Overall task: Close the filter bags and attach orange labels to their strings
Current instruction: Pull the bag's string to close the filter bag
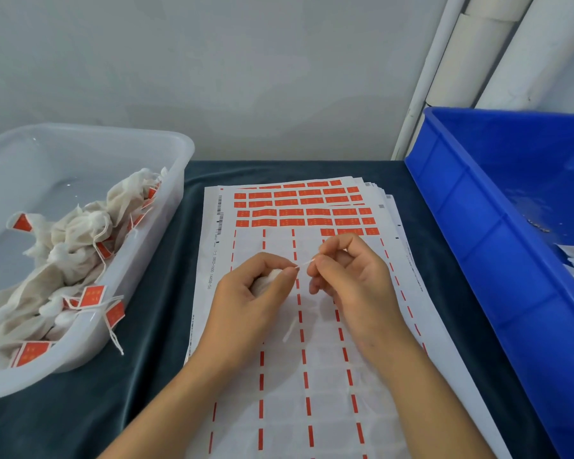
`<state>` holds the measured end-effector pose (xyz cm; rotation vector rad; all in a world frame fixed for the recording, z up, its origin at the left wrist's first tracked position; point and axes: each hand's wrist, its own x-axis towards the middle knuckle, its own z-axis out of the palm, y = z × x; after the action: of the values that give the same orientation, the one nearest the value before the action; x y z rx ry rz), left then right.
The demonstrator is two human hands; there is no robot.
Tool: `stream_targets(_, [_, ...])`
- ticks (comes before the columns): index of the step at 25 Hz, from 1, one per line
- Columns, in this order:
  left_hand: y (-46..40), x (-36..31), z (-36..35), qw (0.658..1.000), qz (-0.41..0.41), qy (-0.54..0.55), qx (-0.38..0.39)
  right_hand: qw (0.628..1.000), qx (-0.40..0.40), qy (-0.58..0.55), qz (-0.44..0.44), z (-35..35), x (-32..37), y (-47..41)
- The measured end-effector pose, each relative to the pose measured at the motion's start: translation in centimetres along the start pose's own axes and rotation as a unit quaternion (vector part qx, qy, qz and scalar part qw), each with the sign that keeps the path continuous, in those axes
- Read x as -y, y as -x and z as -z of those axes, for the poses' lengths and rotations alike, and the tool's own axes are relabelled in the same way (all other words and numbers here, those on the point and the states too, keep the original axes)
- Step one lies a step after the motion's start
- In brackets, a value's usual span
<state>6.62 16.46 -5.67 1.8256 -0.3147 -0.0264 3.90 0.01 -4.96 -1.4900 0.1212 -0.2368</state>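
My left hand (254, 293) is curled round a small white filter bag (268, 279) above the label sheets. A thin white string (305, 264) runs from that bag to my right hand (348, 276), whose thumb and forefinger pinch it. A loose end of string (290, 327) hangs down between my wrists. Rows of orange labels (299, 212) fill the far part of the top label sheet (279, 385); the near part is peeled, with only orange dashes left.
A clear plastic tub (146, 246) on the left holds several white bags with orange labels (93, 295) on their strings. A blue crate (497, 233) stands on the right with white bags at its right edge. A dark cloth (153, 342) covers the table.
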Motion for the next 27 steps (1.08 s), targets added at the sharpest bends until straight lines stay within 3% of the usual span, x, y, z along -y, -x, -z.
stream_targets(2, [0.06, -0.08, -0.09, 1.000, 0.002, 0.004, 0.005, 0.998, 0.022, -0.060, -0.019, 0.24, 0.24, 0.04])
stream_targets(9, [0.15, -0.37, -0.05, 0.999, 0.014, -0.002, 0.030, 0.998, -0.059, 0.027, 0.023, -0.11, -0.01, -0.03])
stream_targets(15, [0.13, -0.45, -0.06, 0.999, 0.014, -0.018, 0.046, 0.995, -0.087, -0.040, 0.010, -0.17, 0.26, 0.05])
stream_targets(20, [0.11, -0.37, -0.30, 0.996, 0.010, -0.078, 0.046, 0.993, -0.109, -0.050, 0.021, -0.12, 0.49, 0.06])
stream_targets(27, [0.06, -0.02, -0.42, 0.996, 0.003, -0.084, 0.017, 0.993, -0.116, -0.037, 0.013, 0.20, 0.33, -0.12])
